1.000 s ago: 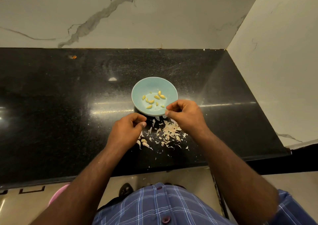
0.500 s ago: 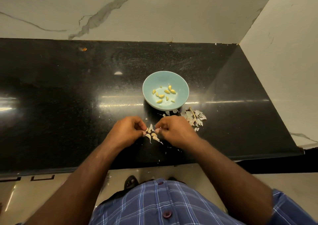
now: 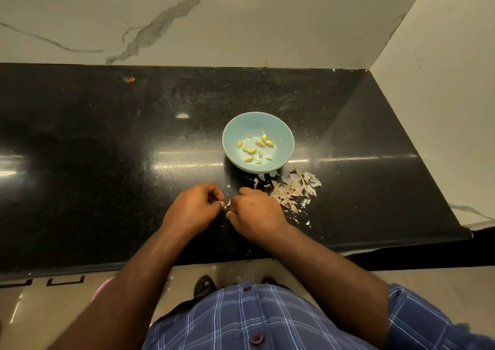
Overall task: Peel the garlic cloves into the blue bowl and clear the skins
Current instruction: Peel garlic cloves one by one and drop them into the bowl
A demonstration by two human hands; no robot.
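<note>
Head view, left to right: on the black tabletop (image 3: 107, 162) the left hand (image 3: 191, 209) has its fingers curled, pinching a small pale garlic clove (image 3: 228, 203) at its tip. Its other side is gripped by the right hand (image 3: 255, 214), fingers bent around it, both hands just above the tabletop near its front edge. Behind them stands the blue bowl (image 3: 284, 132) with about a dozen yellowish peeled cloves (image 3: 259, 144) scattered inside. Right of the hands, just beside the bowl's near side, lies a loose heap of skins (image 3: 292, 189).
</note>
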